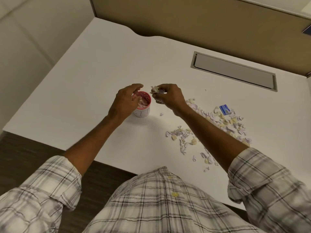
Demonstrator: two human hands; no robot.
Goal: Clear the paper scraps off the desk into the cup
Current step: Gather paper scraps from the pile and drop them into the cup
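1. Seen from the head camera, the cup (143,113) stands upright on the white desk (101,73), a little left of the middle. It is pink inside and already holds some paper.
2. The left hand (125,102) hangs over the cup's left side, its fingers curled down towards the mouth. I cannot tell whether they grip the rim or pinch a bit of paper.
3. The right hand (170,97) is just to the right of the cup. Its fingers and thumb are closed round a handful of scraps (155,91), with some ends sticking out on the cup side.
4. Most of the paper scraps (225,122) lie loosely spread well to the right, running down towards the front edge. One stray scrap (161,114) lies near the cup's foot. A small blue thing (225,109) sits at the far side of the spread.
5. The step in hand looks like tipping the handful in. To do it well, the right hand should come squarely over the mouth before its fingers loosen. The left hand should leave the mouth free and steady the cup's wall instead.
6. The cup looks light and small, so a knock could tip it. It may need its contents pressed down before more goes in.
7. A good deal seems left to clear, and the blue thing should stay out of the cup.
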